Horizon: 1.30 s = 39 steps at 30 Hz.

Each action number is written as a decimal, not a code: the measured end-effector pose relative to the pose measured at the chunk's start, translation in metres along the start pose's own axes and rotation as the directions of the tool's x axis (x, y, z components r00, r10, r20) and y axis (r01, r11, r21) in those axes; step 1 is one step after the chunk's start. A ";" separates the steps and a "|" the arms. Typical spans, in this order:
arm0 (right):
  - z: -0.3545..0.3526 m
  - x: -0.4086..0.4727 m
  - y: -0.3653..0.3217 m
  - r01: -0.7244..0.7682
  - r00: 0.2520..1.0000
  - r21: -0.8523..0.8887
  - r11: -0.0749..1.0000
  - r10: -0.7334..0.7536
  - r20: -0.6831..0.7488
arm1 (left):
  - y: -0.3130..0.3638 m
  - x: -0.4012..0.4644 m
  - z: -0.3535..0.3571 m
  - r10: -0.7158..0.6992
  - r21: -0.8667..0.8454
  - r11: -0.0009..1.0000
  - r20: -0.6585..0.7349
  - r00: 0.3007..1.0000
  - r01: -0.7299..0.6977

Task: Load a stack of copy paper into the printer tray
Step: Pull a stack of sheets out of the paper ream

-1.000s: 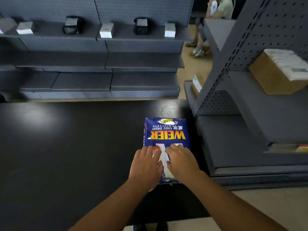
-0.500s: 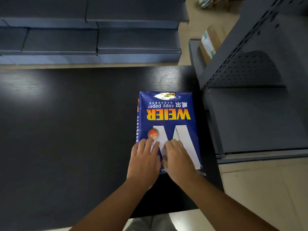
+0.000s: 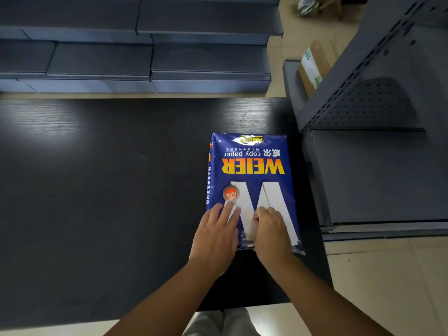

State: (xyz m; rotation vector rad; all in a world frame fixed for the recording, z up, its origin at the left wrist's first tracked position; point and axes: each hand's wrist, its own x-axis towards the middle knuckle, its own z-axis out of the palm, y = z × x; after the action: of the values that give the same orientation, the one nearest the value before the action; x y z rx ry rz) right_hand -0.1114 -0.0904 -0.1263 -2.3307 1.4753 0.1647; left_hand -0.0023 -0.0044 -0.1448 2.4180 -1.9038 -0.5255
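Observation:
A blue wrapped ream of copy paper (image 3: 252,166), printed with yellow "WEIER" and a white W, lies flat on the black table (image 3: 109,178) near its right edge. My left hand (image 3: 215,236) rests flat on the ream's near left corner with fingers spread. My right hand (image 3: 271,231) sits on the near edge, its fingers curled and pinching the clear wrapper, which bulges up between the two hands. No printer or tray is in view.
Grey metal shelving (image 3: 145,57) runs behind the table. A second grey shelf unit (image 3: 378,166) stands close to the table's right edge, with a cardboard box (image 3: 315,64) beyond it. Tan floor shows at lower right.
The view has tilted down and closer to the ream. My right hand's fingers have curled from flat into a pinch on the wrapper at the near edge. The ream has not moved.

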 end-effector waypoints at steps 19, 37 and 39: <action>0.020 -0.074 0.064 0.538 0.841 -0.112 0.835 -0.541 0.003 | 0.011 -0.008 0.008 -0.081 0.023 0.997 0.051 0.995 0.080; 0.013 -0.091 0.095 -0.116 0.971 0.521 0.846 0.207 -0.119 | 0.029 -0.048 0.028 -0.099 0.142 0.986 0.051 0.994 0.091; 0.013 -0.081 0.097 -0.185 0.957 0.534 0.825 0.276 -0.094 | 0.029 -0.049 0.028 -0.104 0.136 0.986 0.042 0.994 0.097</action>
State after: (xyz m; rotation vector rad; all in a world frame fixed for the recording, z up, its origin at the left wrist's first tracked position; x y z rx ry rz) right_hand -0.2325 -0.0541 -0.1390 -1.7573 1.6327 -0.3431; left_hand -0.0474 0.0401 -0.1525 2.6204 -1.9018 -0.4790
